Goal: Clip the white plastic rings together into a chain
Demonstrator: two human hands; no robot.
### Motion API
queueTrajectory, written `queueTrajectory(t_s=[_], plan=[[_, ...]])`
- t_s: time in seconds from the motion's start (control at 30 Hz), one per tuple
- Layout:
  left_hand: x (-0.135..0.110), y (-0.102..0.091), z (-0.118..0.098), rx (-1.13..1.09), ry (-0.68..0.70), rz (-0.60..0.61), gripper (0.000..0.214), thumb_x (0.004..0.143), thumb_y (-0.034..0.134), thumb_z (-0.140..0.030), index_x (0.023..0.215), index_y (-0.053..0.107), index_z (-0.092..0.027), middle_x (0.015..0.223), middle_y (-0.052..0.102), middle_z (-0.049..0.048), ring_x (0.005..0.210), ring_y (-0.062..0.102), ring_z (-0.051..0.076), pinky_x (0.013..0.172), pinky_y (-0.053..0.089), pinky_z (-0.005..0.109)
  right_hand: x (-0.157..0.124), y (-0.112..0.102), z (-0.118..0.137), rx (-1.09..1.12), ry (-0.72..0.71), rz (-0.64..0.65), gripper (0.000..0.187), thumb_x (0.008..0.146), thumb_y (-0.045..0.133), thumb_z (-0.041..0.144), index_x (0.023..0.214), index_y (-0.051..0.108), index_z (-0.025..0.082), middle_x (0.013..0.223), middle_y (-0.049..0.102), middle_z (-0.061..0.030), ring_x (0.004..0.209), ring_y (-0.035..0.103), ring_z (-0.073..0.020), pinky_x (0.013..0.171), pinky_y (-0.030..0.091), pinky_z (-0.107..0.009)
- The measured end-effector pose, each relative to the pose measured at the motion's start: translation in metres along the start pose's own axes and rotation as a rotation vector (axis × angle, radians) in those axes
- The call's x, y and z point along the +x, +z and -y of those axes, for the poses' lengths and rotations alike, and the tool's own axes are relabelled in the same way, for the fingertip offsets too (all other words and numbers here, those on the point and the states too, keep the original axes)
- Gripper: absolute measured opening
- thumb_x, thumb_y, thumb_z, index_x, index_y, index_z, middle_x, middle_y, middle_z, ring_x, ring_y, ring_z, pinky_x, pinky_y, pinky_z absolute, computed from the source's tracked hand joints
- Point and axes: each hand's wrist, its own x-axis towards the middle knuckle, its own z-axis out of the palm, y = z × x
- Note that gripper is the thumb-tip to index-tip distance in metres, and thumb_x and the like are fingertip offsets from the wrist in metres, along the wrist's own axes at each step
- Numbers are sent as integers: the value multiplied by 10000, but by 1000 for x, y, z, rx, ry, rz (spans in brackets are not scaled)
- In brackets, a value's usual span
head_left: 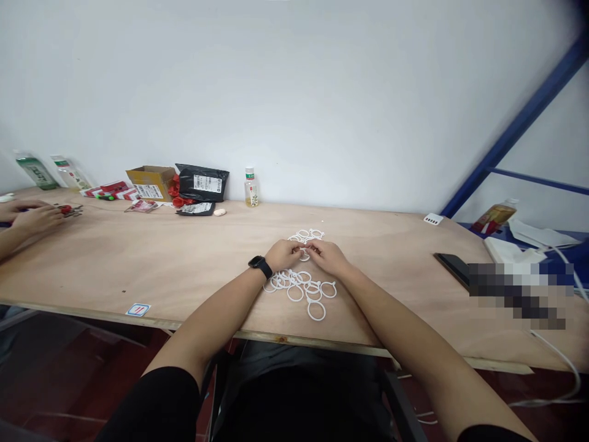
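both arms reach forward from the near edge, forearms bare and angled inward so the hands meet over the middle of the tabletop (138, 264); the left hand (285, 255) lies knuckles up, with a black watch (261, 266) on its wrist; the right hand (329, 256) faces it, wrist low on the wood; the fingers of both hands are curled in and pinched together on a white ring (304, 248) held between them, though the grip is too small to see in detail; a loose heap of rings (304, 290) lies just in front of the wrists, touching one another, and a smaller cluster of rings (307, 235) lies just beyond the fingertips.

the tabletop is pale plywood set against a plain white wall (294, 92); along the far edge stand a cardboard box (150, 181), a black bag (202, 183) and a small bottle (251, 187); at the far left another person's hands (32, 218) rest on the wood beside a red-handled tool (67, 210); to the right lies a dark phone (453, 267), and a blue metal frame (519, 123) slants up against the wall.
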Motion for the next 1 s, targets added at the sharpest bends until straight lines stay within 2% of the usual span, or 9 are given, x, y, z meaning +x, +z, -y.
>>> queueTrajectory(t_s=[0.1,0.37,0.77,1.0], plan=[[2,2,3,-4,-13,-62,240,847,543,-240,981,725,-159,835,728,27,699,610,120,665,441,217,0,2,-3,64,24,-54,273,892,527,281,1140,625,221,931,718,-37,754,633,-162,687,437,-261],[1,2,2,-53,13,-123,218,862,552,-270,956,713,-157,841,736,34,713,639,126,673,476,220,2,1,-5,128,-21,-20,303,889,492,223,1134,670,240,1045,721,-44,856,652,-181,756,470,-284],[1,2,3,-58,53,-44,185,863,564,-280,915,676,-143,826,703,33,727,609,125,690,468,227,2,0,-3,91,41,-30,310,801,487,159,1018,704,203,716,688,-1,627,568,-143,625,402,-239],[0,2,-1,-119,57,-13,171,860,572,-289,891,647,-139,821,680,30,726,591,117,700,472,225,2,-2,-2,63,27,-39,291,767,486,147,918,726,210,739,707,-6,664,592,-154,647,410,-243]])
